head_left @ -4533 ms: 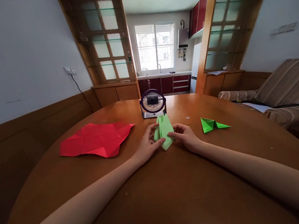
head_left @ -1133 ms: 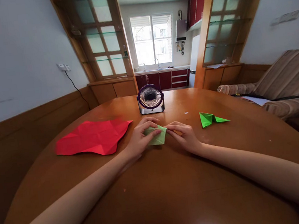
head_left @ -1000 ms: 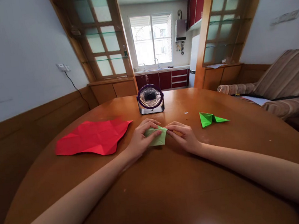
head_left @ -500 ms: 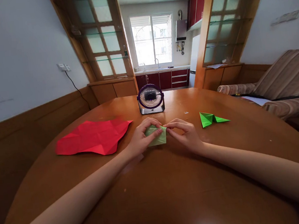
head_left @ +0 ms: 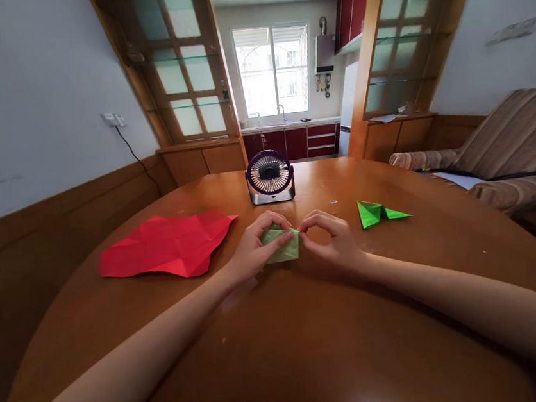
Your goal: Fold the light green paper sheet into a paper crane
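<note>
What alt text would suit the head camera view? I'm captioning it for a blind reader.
Two bare hands work a small folded pale green paper on a round wooden table: the left hand holds it down while the right hand pinches its right corner. A creased red sheet lies left, a folded bright green paper right, a small desk fan behind.

The round table (head_left: 314,350) is wood with a glossy varnish — light shines off it nearest the camera. On it, left of the small fan (head_left: 270,176), lies a matt red paper sheet (head_left: 166,245), heavily creased. The fan's grille looks like dark plastic, its base brushed metal. Right of the fan sits bright green folded paper (head_left: 380,213) — smooth, sharp-edged.
</note>
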Tool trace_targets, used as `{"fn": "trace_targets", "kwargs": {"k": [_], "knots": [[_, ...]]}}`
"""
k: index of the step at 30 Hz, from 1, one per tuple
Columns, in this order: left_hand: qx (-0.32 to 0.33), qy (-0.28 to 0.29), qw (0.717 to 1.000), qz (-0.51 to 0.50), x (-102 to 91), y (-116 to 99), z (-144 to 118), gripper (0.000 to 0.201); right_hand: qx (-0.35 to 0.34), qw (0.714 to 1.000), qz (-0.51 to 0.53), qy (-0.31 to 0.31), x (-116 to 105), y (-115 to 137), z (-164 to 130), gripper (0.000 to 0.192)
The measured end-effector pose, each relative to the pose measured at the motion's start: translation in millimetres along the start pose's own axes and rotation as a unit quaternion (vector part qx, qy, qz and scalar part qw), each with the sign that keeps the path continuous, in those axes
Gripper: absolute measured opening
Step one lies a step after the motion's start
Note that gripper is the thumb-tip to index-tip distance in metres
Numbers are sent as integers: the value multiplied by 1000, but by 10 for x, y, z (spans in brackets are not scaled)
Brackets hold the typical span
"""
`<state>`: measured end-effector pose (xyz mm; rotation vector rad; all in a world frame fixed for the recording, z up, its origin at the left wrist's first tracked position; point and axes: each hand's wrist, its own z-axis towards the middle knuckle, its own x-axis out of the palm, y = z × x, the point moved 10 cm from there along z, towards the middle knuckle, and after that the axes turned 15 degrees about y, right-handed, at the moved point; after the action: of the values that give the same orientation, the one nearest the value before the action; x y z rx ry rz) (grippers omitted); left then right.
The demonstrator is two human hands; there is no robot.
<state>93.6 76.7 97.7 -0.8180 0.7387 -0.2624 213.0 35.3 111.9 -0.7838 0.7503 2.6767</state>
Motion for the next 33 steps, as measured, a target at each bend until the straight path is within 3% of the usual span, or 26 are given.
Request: {"fn": "trace_targets", "kwargs": {"k": [6, 17, 24, 29, 33], "knots": [[17, 8, 1000, 21, 8, -24, 6, 11, 11, 1000, 17, 14, 26, -9, 9, 7], [4, 36, 999, 1, 48, 38, 16, 16, -53, 996, -12, 74, 144, -33, -68, 6], [-23, 46, 999, 2, 76, 51, 12, 19, -70, 996, -18, 50, 131, 22, -51, 5], [-39, 15, 999, -5, 18, 52, 7, 21, 2, 999, 44, 18, 88, -117, -41, 7], [-45, -78, 996, -29, -131, 51, -31, 23, 46, 984, 162, 56, 215, -285, -48, 23]]}}
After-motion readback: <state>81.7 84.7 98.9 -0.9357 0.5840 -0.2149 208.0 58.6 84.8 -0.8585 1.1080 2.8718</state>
